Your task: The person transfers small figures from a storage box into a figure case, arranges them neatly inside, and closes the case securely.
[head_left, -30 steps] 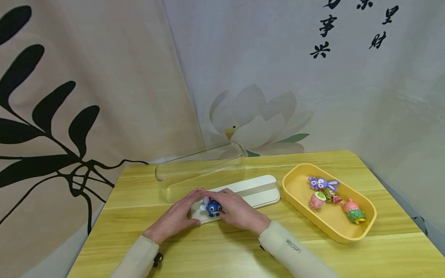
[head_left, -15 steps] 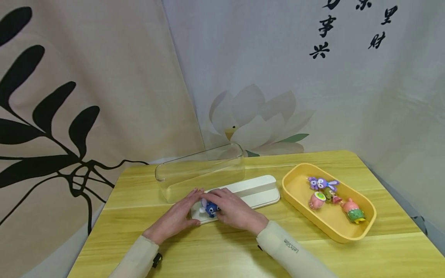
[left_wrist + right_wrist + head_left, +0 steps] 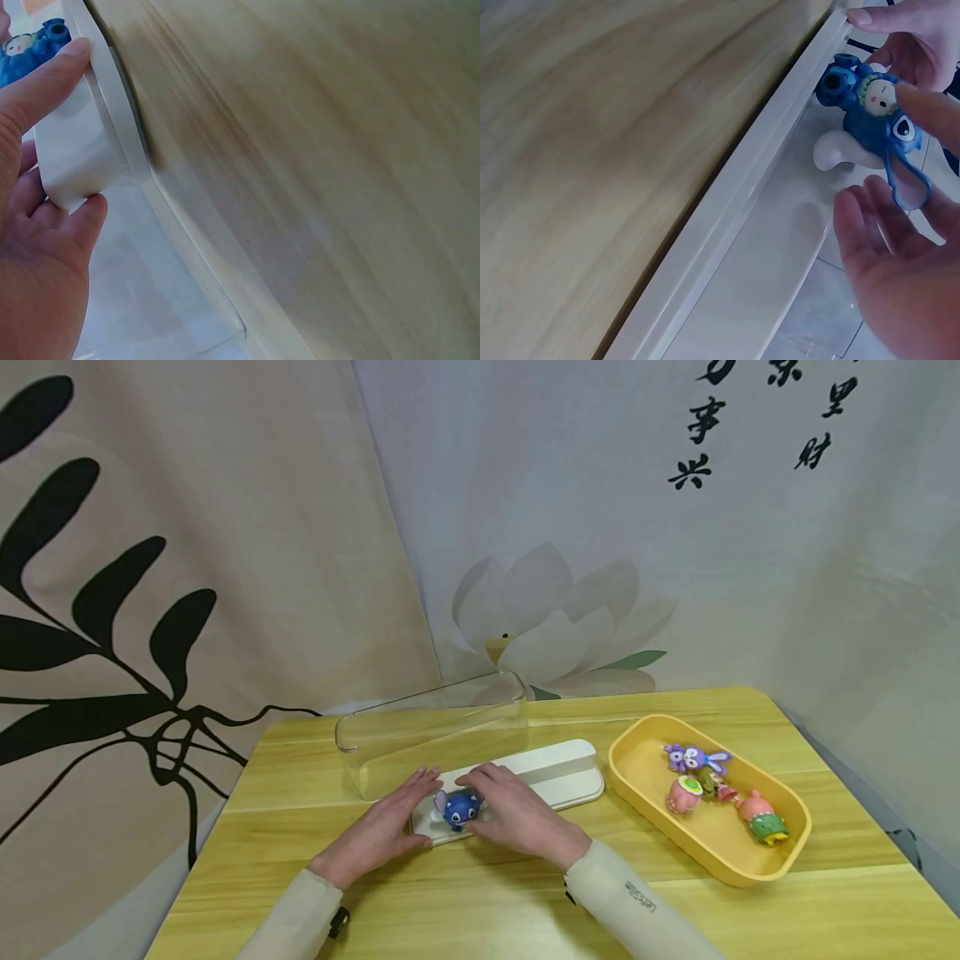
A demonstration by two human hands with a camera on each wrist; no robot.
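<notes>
A small blue Stitch figurine (image 3: 459,811) stands on the left part of a white stepped base (image 3: 564,787). My left hand (image 3: 381,831) grips the base's left end, thumb along the front edge and fingers behind, as the left wrist view shows. Around the figurine my right hand (image 3: 517,814) is spread. In the right wrist view its thumb (image 3: 930,112) overlaps the figurine's face, while the other fingers (image 3: 855,217) lie below the long ear with a gap to the body. The figurine's blue feet (image 3: 836,81) face the base's front edge.
Behind the base stands a clear plastic cover (image 3: 435,727). To the right a yellow tray (image 3: 660,827) holds several figurines, among them a purple rabbit (image 3: 701,757) and a pink-and-green figure (image 3: 763,817). A patterned curtain (image 3: 570,485) hangs behind the wooden table (image 3: 300,793).
My right hand has shifted slightly right and its fingers have spread from the figurine. The figurine has moved a little right and shows more of its face. The left hand stays put.
</notes>
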